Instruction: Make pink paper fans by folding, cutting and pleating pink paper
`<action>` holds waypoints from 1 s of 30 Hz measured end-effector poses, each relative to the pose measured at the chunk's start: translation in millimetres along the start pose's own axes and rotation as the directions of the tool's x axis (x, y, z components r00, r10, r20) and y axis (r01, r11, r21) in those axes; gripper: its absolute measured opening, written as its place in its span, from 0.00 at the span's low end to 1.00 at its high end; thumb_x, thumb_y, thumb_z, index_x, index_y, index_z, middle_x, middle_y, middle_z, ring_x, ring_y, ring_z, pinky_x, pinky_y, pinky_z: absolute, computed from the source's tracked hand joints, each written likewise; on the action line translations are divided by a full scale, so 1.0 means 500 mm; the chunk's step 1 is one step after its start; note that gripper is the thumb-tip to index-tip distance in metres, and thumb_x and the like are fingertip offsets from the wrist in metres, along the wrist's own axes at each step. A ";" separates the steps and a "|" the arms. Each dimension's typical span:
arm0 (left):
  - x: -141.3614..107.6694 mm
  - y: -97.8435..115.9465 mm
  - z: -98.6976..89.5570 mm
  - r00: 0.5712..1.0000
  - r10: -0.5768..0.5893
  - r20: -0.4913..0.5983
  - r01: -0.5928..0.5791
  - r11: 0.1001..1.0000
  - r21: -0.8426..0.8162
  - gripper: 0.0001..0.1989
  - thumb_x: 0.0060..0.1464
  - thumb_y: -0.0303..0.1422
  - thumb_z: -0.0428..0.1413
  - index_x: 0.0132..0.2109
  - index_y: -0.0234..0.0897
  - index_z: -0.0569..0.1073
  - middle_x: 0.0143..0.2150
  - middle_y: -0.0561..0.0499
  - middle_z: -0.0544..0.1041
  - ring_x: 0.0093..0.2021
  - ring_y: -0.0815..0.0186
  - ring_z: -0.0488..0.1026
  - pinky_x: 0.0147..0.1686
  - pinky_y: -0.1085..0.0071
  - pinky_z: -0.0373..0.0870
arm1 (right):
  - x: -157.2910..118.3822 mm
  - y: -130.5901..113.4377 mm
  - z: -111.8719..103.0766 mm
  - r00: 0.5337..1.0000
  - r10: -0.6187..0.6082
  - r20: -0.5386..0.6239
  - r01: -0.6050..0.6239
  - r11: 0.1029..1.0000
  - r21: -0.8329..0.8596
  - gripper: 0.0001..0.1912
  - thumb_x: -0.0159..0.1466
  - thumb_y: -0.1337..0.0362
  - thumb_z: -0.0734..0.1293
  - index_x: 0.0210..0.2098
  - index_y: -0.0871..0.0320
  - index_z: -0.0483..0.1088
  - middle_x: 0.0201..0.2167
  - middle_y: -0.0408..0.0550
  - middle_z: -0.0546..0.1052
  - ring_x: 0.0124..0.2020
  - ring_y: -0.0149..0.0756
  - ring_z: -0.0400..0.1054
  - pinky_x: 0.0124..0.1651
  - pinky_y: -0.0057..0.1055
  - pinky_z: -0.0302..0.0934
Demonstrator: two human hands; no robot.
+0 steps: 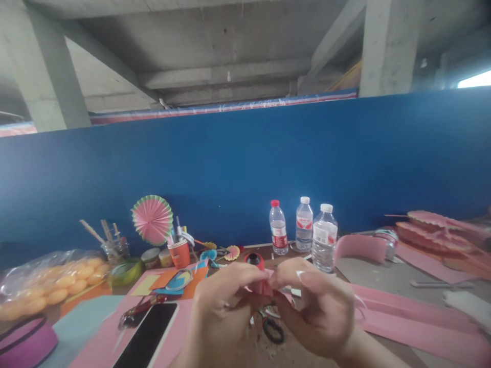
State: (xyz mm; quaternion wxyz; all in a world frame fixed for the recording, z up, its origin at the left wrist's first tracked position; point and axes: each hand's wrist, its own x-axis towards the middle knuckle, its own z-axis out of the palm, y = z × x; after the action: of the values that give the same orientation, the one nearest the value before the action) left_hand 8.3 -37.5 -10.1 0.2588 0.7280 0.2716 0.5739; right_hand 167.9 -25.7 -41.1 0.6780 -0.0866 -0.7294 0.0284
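Note:
My left hand [226, 301] and my right hand [316, 304] meet in front of me over the table, fingertips close together. Between them they pinch a small piece of pink paper [265, 284], mostly hidden by the fingers. A white sliver shows by my right index finger, too blurred to name. Just behind the fingertips is a red round object with a black top [253, 259]. Below the hands lies a black loop [273, 331], perhaps a scissor handle, partly covered.
Three water bottles [304, 225] stand at the back. To the left are a phone [148, 335], coloured paper [88, 322], an orange cup [179, 254], a pink paper fan [152, 220] and bagged orange balls [57, 283]. Pink paper strips [418, 319] lie right. A blue partition [230, 168] rises behind.

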 end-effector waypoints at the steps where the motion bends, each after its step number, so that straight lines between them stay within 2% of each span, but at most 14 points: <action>1: -0.002 0.004 -0.003 0.996 0.089 -0.005 -0.088 0.990 0.112 0.12 0.46 0.22 0.61 0.35 0.46 0.79 0.33 0.53 0.79 0.33 0.64 0.76 0.32 0.74 0.73 | 0.004 -0.002 -0.001 1.000 0.023 -0.002 -0.023 0.999 0.022 0.36 0.55 0.81 0.60 0.57 0.45 0.53 0.34 0.42 0.74 0.33 0.35 0.70 0.36 0.38 0.69; 4: -0.007 0.010 -0.009 0.975 0.224 0.002 -0.213 0.927 0.309 0.13 0.49 0.21 0.58 0.37 0.45 0.78 0.35 0.52 0.79 0.34 0.64 0.76 0.33 0.74 0.72 | 0.017 -0.016 -0.001 0.984 0.160 -0.079 -0.157 0.987 0.042 0.23 0.58 0.77 0.61 0.49 0.48 0.62 0.37 0.46 0.72 0.38 0.36 0.68 0.37 0.36 0.68; 7: -0.006 0.004 -0.012 0.960 0.280 -0.012 -0.252 0.881 0.399 0.11 0.50 0.21 0.58 0.37 0.43 0.76 0.34 0.53 0.78 0.33 0.66 0.75 0.32 0.75 0.72 | 0.024 -0.034 0.005 0.922 0.305 -0.239 -0.315 0.949 -0.001 0.08 0.59 0.72 0.65 0.34 0.52 0.71 0.37 0.47 0.69 0.40 0.36 0.66 0.39 0.34 0.66; 8: -0.005 0.001 -0.012 0.951 0.309 -0.008 -0.277 0.863 0.423 0.11 0.50 0.21 0.57 0.37 0.42 0.76 0.34 0.53 0.78 0.33 0.66 0.75 0.32 0.75 0.73 | 0.024 -0.039 0.008 0.890 0.373 -0.263 -0.382 0.924 0.019 0.06 0.59 0.70 0.67 0.31 0.52 0.73 0.35 0.47 0.68 0.38 0.36 0.65 0.37 0.32 0.66; 10: -0.002 -0.003 -0.011 0.926 0.378 0.004 -0.339 0.825 0.453 0.10 0.52 0.21 0.56 0.38 0.40 0.75 0.35 0.53 0.78 0.33 0.68 0.75 0.32 0.76 0.73 | 0.022 -0.049 0.018 0.808 0.537 -0.241 -0.509 0.843 0.172 0.03 0.58 0.67 0.69 0.29 0.51 0.74 0.32 0.45 0.69 0.34 0.33 0.66 0.33 0.29 0.65; 13: 0.000 -0.003 -0.012 0.890 0.455 0.022 -0.406 0.772 0.489 0.08 0.54 0.21 0.55 0.38 0.38 0.74 0.35 0.52 0.78 0.34 0.69 0.75 0.34 0.77 0.73 | 0.019 -0.064 0.037 0.651 0.752 -0.099 -0.632 0.610 0.478 0.01 0.56 0.64 0.71 0.29 0.51 0.76 0.27 0.43 0.74 0.28 0.29 0.67 0.32 0.26 0.64; 15: 0.000 -0.001 -0.014 0.879 0.477 0.028 -0.421 0.747 0.515 0.07 0.55 0.22 0.55 0.38 0.37 0.73 0.35 0.52 0.77 0.35 0.70 0.75 0.36 0.78 0.72 | 0.020 -0.073 0.049 0.552 0.832 -0.061 -0.660 0.480 0.578 0.01 0.54 0.64 0.72 0.28 0.52 0.77 0.25 0.42 0.75 0.25 0.26 0.66 0.31 0.24 0.63; 16: 0.000 0.000 -0.015 0.872 0.488 0.034 -0.431 0.733 0.527 0.06 0.55 0.22 0.55 0.38 0.36 0.73 0.35 0.52 0.77 0.36 0.71 0.75 0.37 0.78 0.72 | 0.022 -0.077 0.053 0.511 0.857 -0.065 -0.669 0.445 0.596 0.02 0.53 0.64 0.73 0.27 0.53 0.76 0.24 0.42 0.75 0.23 0.25 0.65 0.29 0.22 0.62; 18: 0.001 0.000 -0.017 0.860 0.507 0.052 -0.449 0.704 0.551 0.05 0.56 0.23 0.54 0.38 0.36 0.72 0.36 0.52 0.77 0.36 0.71 0.74 0.38 0.78 0.72 | 0.027 -0.085 0.058 0.463 0.881 -0.094 -0.667 0.417 0.618 0.05 0.51 0.64 0.74 0.26 0.55 0.74 0.23 0.41 0.74 0.23 0.24 0.64 0.28 0.21 0.61; 23: 0.001 -0.008 -0.019 0.823 0.560 0.098 -0.500 0.630 0.594 0.06 0.57 0.22 0.53 0.40 0.33 0.72 0.36 0.50 0.78 0.38 0.70 0.74 0.41 0.75 0.71 | 0.038 -0.094 0.056 0.446 0.892 -0.071 -0.611 0.362 0.704 0.18 0.49 0.66 0.75 0.32 0.54 0.61 0.19 0.36 0.71 0.21 0.25 0.63 0.26 0.21 0.59; 27: -0.010 -0.021 -0.024 0.803 0.582 0.130 -0.530 0.596 0.603 0.07 0.57 0.22 0.52 0.42 0.31 0.73 0.39 0.46 0.78 0.43 0.65 0.74 0.45 0.68 0.71 | 0.039 -0.090 0.054 0.448 0.892 -0.068 -0.642 0.373 0.670 0.19 0.50 0.67 0.73 0.29 0.55 0.57 0.19 0.37 0.72 0.21 0.24 0.63 0.25 0.20 0.58; 30: -0.020 -0.029 -0.035 0.802 0.570 0.176 -0.533 0.551 0.643 0.08 0.59 0.27 0.51 0.44 0.32 0.73 0.42 0.44 0.77 0.46 0.61 0.73 0.45 0.64 0.71 | 0.038 -0.085 0.054 0.447 0.890 -0.093 -0.671 0.401 0.624 0.18 0.49 0.68 0.73 0.28 0.55 0.57 0.18 0.37 0.71 0.20 0.24 0.63 0.24 0.21 0.58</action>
State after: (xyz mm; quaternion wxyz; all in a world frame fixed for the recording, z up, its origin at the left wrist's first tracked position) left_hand -12.2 -32.8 -23.6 -0.2182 0.8027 0.2220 0.5087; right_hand 136.3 -62.2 -18.0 0.7121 -0.2515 -0.3984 0.5205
